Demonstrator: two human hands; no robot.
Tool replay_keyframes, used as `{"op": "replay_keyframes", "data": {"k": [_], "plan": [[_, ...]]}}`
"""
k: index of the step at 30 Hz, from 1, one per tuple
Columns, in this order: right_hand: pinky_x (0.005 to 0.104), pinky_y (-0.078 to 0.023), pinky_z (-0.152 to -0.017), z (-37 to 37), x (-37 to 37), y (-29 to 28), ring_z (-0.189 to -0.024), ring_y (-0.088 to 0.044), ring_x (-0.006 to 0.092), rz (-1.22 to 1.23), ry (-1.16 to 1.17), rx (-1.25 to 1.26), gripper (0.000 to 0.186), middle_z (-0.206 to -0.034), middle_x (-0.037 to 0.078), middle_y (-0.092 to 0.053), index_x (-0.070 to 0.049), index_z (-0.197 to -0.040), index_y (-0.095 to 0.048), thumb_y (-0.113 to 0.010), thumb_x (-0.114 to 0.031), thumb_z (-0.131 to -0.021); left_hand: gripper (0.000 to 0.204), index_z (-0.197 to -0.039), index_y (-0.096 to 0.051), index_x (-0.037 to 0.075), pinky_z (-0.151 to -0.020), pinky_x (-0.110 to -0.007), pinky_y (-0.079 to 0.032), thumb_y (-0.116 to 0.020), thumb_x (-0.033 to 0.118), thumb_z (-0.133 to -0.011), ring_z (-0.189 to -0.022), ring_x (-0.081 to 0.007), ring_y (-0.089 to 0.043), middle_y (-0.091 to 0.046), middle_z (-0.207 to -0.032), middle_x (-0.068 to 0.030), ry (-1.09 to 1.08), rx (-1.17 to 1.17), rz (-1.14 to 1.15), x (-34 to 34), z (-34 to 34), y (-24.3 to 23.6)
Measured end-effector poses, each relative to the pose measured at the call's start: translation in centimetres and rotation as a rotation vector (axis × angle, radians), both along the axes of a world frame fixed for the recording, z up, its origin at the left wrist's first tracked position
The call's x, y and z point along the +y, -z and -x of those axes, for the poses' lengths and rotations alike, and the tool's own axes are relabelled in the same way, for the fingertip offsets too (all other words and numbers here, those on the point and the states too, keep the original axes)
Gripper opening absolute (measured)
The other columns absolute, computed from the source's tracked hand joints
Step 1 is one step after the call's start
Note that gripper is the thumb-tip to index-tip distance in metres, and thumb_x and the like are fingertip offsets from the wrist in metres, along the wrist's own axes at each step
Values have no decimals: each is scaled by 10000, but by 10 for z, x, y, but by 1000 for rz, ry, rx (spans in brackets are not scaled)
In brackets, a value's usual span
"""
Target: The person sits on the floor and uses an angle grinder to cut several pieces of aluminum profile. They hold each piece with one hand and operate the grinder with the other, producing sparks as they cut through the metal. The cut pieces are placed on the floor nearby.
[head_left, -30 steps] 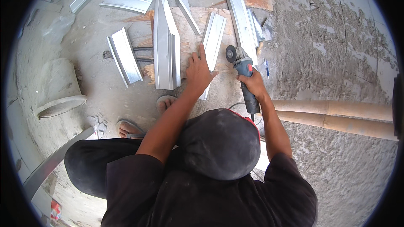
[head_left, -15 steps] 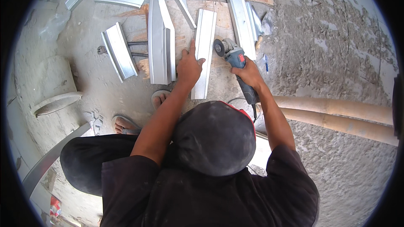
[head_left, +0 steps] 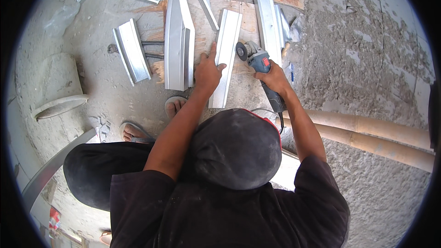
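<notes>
A pale silver metal channel (head_left: pixel 228 41) lies lengthwise in front of me on the ground. My left hand (head_left: pixel 208 74) rests at its left edge, with the index finger stretched forward and the thumb spread onto the metal. My right hand (head_left: pixel 274 78) is wrapped around the body of a blue and black angle grinder (head_left: pixel 262 62). The grinder's dark disc (head_left: pixel 241 51) stands just to the right of the channel's edge, and a small gap seems to separate them. Whether the disc spins cannot be made out.
Longer channels (head_left: pixel 173 50) lie to the left, and another metal length (head_left: pixel 266 18) to the right. A short channel piece (head_left: pixel 132 51) rests across dark long-handled cutters (head_left: pixel 153 43). Bamboo poles (head_left: pixel 367 126) extend at right; a dusty bucket (head_left: pixel 59 82) lies on its side at left.
The whole view has turned slightly, so the far pieces appear a little further right. Both hands, the channel and the grinder keep almost the same places relative to one another.
</notes>
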State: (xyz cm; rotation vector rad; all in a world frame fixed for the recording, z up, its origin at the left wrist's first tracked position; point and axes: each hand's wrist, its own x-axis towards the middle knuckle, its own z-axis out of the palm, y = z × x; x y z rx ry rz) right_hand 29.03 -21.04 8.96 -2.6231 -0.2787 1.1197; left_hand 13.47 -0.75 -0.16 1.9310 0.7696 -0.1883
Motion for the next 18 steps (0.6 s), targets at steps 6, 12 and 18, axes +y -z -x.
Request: {"op": "replay_keyframes", "data": {"k": [6, 12, 18], "plan": [[422, -556, -998, 1, 1, 1, -1116, -728, 355, -20, 13, -4, 733, -1185, 244, -754, 69, -1317, -657, -852, -362, -756, 908, -1712, -348, 211, -915, -534, -590, -827, 276, -943, -1086, -451, -702, -580, -1293, -239, 6, -6, -13, 0, 1, 4], [395, -566, -921, 0, 2, 4, -977, -728, 285, -39, -16, -61, 686, -1073, 192, -759, 59, -1261, -670, -872, -343, -743, 896, -1710, -349, 196, -909, -534, -589, -818, 285, -952, -1077, -450, -704, -588, -1284, -243, 4, -16, -26, -1, 1, 7], [409, -563, -948, 0, 9, 4, -1032, -727, 314, -15, -21, -63, 683, -1120, 215, -753, 59, -1273, -666, -857, -342, -755, 885, -1712, -343, 203, -914, -537, -582, -806, 289, -963, -1069, -446, -701, -597, -1265, -233, 10, 4, -22, -1, 1, 1]]}}
